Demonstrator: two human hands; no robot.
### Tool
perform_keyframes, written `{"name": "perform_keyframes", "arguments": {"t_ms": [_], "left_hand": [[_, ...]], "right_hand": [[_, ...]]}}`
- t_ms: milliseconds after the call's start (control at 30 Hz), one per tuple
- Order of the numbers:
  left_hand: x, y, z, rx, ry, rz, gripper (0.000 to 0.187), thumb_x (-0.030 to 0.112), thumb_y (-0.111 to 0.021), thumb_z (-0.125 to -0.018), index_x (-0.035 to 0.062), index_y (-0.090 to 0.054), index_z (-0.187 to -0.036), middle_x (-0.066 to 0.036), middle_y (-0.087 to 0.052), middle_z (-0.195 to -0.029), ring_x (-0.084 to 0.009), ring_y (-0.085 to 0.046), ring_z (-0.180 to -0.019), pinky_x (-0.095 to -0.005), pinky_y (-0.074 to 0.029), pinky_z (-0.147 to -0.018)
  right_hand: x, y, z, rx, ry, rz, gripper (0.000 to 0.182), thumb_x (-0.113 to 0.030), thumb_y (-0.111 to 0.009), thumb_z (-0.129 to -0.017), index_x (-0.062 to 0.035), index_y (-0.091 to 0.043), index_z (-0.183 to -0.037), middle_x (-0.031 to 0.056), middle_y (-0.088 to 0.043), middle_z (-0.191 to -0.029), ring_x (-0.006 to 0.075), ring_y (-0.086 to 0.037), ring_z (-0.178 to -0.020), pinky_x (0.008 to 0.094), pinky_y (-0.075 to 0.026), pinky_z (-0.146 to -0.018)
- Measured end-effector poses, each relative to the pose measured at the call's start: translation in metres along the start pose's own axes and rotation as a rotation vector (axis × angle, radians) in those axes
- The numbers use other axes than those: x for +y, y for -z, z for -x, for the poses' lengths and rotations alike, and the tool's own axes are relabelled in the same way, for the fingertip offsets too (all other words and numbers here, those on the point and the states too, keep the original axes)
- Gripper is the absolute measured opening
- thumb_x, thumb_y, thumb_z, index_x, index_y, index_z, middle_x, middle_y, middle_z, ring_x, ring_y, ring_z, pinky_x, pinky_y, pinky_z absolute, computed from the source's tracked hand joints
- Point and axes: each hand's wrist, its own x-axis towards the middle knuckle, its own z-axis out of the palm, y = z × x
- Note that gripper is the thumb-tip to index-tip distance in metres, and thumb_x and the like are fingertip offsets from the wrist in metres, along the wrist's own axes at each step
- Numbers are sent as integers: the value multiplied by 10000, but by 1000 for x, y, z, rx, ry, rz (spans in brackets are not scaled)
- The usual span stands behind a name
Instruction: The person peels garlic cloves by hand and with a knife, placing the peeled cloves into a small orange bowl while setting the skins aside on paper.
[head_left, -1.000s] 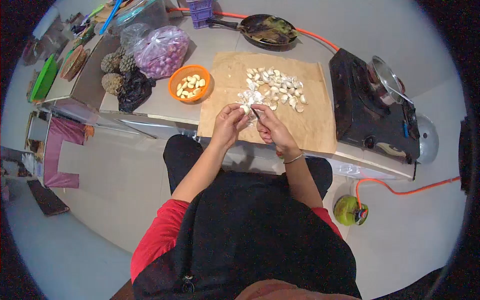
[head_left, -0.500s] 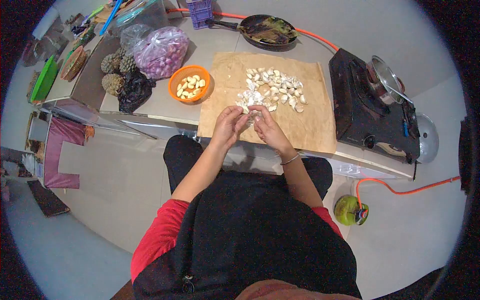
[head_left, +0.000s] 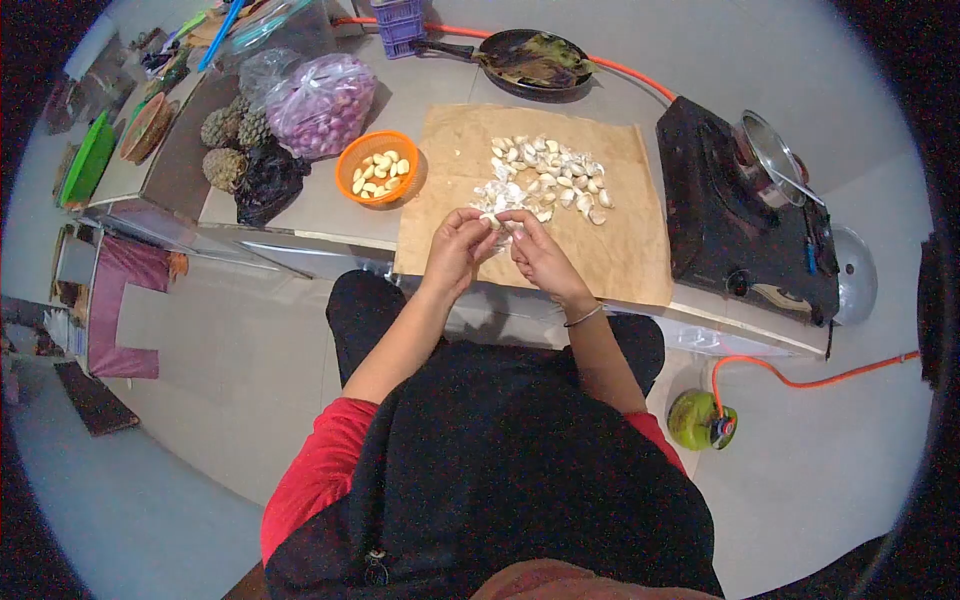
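Observation:
My left hand (head_left: 459, 250) pinches a garlic clove (head_left: 490, 220) just above the near edge of the brown paper (head_left: 610, 265). Against that same clove, the fingertips of my right hand (head_left: 540, 255) are closed; exactly how they grip its skin is too small to make out. Loose white garlic skins (head_left: 497, 192) lie on the paper right behind my fingers. Farther back is a spread of unpeeled garlic cloves (head_left: 570, 182). An orange basket (head_left: 347, 192) to the left of the paper holds several peeled cloves (head_left: 380, 172).
A bag of shallots (head_left: 325, 105), a black plastic bag (head_left: 270, 183) and pineapples (head_left: 225, 168) stand at the left. Behind the paper is a frying pan (head_left: 535, 92). On the right sits a black gas stove (head_left: 705, 230) bearing a metal pot (head_left: 768, 150). A green gas cylinder (head_left: 690, 420) stands below.
My fingers have shifted slightly around the clove, and the fingertips of both hands are a little closer together. The cloves, basket and paper look the same.

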Motion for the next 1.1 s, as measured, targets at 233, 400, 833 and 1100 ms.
{"name": "perform_keyframes", "arguments": {"t_ms": [233,400,833,1100], "left_hand": [[10,-2,2,-32,47,135,198,41,-513,-893,-19,-497,-1081,-162,-591,-1068,-247,-603,-1016,-272,-538,-813],[5,6,-1,-61,89,241,344,65,-482,-909,-72,-426,-1219,-219,-539,-1170,-282,-573,-1075,-286,-528,-871],[15,2,5,-128,185,420,372,54,-339,-933,-126,-375,-1257,-274,-472,-1223,-329,-529,-1131,-349,-505,-924],[21,-4,4,-46,-87,-149,285,12,-477,-904,-33,-513,-1183,-141,-567,-1140,-205,-592,-1005,-264,-517,-830]], "right_hand": [[0,12,3,167,-44,31,309,-277,-366,-989,-136,-480,-1239,-67,-322,-657,34,-284,-535,185,-267,-461],[26,22,-5,257,-35,228,355,-316,-396,-976,-61,-544,-1174,-9,-590,-815,122,-502,-632,282,-445,-604],[13,16,-8,617,-20,789,211,-181,-565,-822,-36,-617,-965,166,-662,-850,332,-641,-790,402,-493,-716],[5,22,-4,510,-103,869,304,-253,-567,-821,-21,-566,-1016,220,-633,-881,395,-600,-878,476,-464,-763]]}}
